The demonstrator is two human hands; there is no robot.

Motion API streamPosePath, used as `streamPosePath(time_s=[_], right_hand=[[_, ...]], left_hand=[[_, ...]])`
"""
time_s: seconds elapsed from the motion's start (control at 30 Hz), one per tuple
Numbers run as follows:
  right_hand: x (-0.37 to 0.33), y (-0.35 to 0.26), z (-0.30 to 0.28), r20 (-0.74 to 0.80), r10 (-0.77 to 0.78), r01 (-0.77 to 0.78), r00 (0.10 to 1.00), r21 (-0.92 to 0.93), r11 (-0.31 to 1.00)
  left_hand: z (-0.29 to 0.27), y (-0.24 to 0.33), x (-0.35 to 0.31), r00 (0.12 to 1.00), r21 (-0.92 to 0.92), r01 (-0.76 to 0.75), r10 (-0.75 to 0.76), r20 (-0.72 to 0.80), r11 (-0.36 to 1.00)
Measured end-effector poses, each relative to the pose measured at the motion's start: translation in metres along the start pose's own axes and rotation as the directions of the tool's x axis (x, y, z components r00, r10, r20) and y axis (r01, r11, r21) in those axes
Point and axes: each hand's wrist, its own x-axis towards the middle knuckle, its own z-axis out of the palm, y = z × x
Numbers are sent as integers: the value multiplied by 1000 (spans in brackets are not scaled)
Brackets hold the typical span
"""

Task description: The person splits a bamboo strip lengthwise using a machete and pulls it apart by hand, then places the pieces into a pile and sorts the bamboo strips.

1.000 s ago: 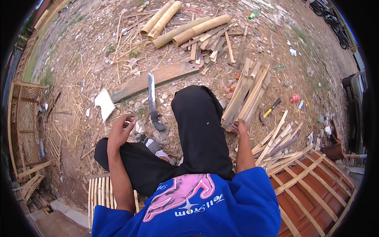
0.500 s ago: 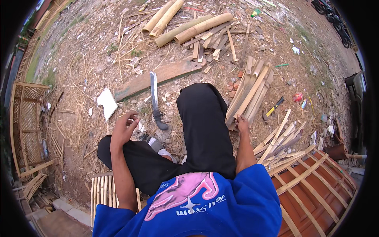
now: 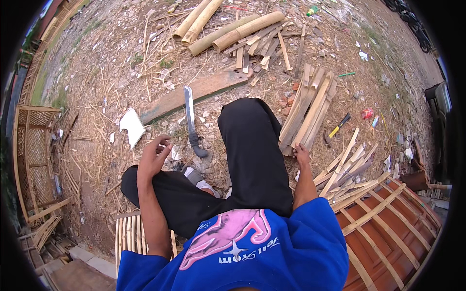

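Note:
My right hand is closed at the near end of a split bamboo strip, on the right side of a stack of strips lying on the ground beyond my raised knee. Part of its fingers is hidden, so the grip shows only partly. My left hand hangs over my bent left leg, fingers loosely curled and apart, with nothing in it. In front of that hand, a long-bladed machete with a dark handle rests against a thick wooden plank.
A yellow-and-black hammer lies right of the stack, near loose bamboo pieces. Bamboo poles and slats lie farther off. A white broken sheet is at left. A slatted frame covers a brown panel at lower right.
My right hand has shifted slightly right and toward me at the strip's near end. My left hand keeps its pose. The whole view has moved a little.

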Motion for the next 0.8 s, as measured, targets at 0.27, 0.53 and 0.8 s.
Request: streamPosePath(time_s=[0.27,0.53,0.8], right_hand=[[-5,-13,-20,9,55,-56,998,243,968],[-4,-36,-35,9,155,-153,988,224,962],[-3,-47,-27,41,140,-145,989,359,922]], left_hand=[[0,3,-1,1000,-3,12,-12,19,1000],[0,4,-1,1000,16,21,-21,18,1000],[1,-1,-2,1000,-16,15,-15,13,1000]])
